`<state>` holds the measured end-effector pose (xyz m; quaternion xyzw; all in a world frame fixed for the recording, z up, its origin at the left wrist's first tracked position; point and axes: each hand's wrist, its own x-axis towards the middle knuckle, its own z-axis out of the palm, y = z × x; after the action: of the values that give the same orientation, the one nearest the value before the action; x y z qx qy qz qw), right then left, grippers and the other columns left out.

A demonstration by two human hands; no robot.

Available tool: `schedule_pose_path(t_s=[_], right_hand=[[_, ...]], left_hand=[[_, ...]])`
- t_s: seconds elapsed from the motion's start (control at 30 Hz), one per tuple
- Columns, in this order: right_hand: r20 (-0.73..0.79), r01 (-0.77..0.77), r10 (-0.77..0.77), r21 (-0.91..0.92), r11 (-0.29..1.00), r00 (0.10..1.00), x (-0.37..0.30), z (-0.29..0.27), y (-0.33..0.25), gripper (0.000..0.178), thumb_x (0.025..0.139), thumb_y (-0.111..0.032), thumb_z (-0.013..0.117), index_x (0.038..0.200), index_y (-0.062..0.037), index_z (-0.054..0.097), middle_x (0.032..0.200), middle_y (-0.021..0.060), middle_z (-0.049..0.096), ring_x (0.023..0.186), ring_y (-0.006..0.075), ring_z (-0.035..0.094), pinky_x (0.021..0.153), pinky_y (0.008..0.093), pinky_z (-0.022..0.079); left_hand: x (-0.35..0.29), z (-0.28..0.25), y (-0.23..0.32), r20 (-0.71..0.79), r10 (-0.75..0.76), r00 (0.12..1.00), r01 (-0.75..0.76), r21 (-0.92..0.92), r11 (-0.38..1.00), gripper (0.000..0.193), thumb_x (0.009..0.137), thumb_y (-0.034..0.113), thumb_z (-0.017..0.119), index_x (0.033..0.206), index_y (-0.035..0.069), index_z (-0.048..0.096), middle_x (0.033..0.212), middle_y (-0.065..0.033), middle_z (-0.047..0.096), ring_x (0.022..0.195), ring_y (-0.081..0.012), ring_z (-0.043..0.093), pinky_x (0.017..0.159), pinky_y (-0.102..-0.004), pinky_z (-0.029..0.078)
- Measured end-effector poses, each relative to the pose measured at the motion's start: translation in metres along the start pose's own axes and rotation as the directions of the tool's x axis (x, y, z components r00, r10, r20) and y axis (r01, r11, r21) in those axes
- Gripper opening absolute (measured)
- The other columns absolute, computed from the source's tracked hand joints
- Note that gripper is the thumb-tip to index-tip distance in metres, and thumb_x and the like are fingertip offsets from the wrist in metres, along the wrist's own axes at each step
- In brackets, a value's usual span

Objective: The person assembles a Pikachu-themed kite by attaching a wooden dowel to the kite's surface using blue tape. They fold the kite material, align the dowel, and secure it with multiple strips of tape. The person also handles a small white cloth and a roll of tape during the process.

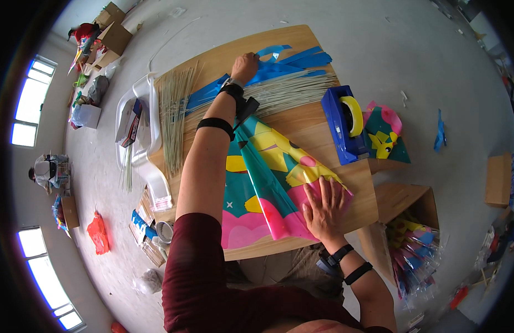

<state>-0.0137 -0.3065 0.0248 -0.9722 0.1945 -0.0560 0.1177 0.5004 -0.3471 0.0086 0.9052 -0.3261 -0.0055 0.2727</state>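
Observation:
My left hand point(244, 67) reaches to the far side of the wooden table point(257, 47). Its fingers are closed at the end of a curled blue plastic strip point(274, 50), beside a pile of flat blue strips point(301, 60). My right hand point(324, 211) lies flat, fingers spread, on the pink and yellow edge of a printed plastic sheet point(251, 230). The sheet has a teal, pink and yellow cartoon pattern, with a folded-over teal part. My left forearm hides some of it. Thin pale sticks point(284, 89) lie between the sheet and the blue strips.
A blue tape dispenser point(337, 127) with yellow tape stands at the table's right edge, beside another printed piece point(385, 136). More thin sticks point(176, 111) lie left, by a white plastic bin point(155, 119). A cardboard box point(406, 200) holding colourful wrapped items stands lower right.

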Motion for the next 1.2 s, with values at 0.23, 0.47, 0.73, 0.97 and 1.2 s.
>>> schedule_pose_path(t_s=[0.23,0.47,0.73,0.97,1.2], right_hand=[[0.027,-0.002,0.002,0.024,1.0,1.0,0.0,-0.001,0.001,0.06,0.097,-0.037,0.057,0.154,-0.0247,0.044,0.162,0.0181,0.031,0.151,0.0425,0.025,0.119,0.0658,0.015],[0.032,0.002,-0.003,0.011,1.0,0.999,0.0,-0.001,0.001,0.06,0.097,-0.037,0.056,0.154,-0.0248,0.044,0.162,0.018,0.031,0.151,0.0424,0.025,0.119,0.0658,0.017],[0.033,-0.001,0.0,0.031,1.0,0.999,-0.001,0.002,0.001,0.061,0.097,-0.038,0.057,0.155,-0.0247,0.043,0.162,0.0182,0.031,0.151,0.0435,0.025,0.12,0.0662,0.016],[0.025,-0.004,0.003,0.037,0.999,1.0,-0.001,0.002,0.002,0.062,0.096,-0.038,0.057,0.155,-0.0245,0.043,0.162,0.0181,0.031,0.151,0.0433,0.024,0.119,0.0666,0.016],[-0.019,0.003,-0.002,0.026,1.0,1.0,-0.002,0.003,0.001,0.061,0.096,-0.038,0.058,0.154,-0.0255,0.044,0.161,0.0172,0.033,0.15,0.0424,0.027,0.119,0.0669,0.018]], left_hand=[[-0.003,-0.006,0.013,0.124,-0.089,0.988,0.091,-0.004,0.996,0.058,0.099,0.053,0.053,0.106,-0.001,0.072,0.103,-0.0287,0.071,0.104,-0.0455,0.066,0.092,-0.0497,0.052],[-0.011,-0.008,0.01,0.067,0.018,0.998,-0.013,-0.083,0.997,0.06,0.083,0.054,0.072,0.109,0.0,0.073,0.099,-0.0205,0.075,0.101,-0.0367,0.071,0.092,-0.0459,0.054],[-0.006,0.0,-0.003,-0.065,0.001,0.998,-0.006,-0.071,0.997,0.038,0.088,0.042,0.069,0.105,0.009,0.076,0.094,-0.017,0.075,0.097,-0.0362,0.071,0.087,-0.045,0.054],[-0.003,-0.008,0.005,-0.009,-0.07,0.998,0.067,-0.195,0.979,0.038,0.092,0.043,0.06,0.11,0.013,0.076,0.11,-0.0188,0.073,0.104,-0.0413,0.068,0.092,-0.0485,0.052],[0.002,-0.039,0.001,-0.292,0.061,0.954,-0.08,-0.055,0.995,0.031,0.091,0.036,0.067,0.108,0.013,0.077,0.1,-0.0165,0.075,0.092,-0.0377,0.07,0.082,-0.0447,0.054]])
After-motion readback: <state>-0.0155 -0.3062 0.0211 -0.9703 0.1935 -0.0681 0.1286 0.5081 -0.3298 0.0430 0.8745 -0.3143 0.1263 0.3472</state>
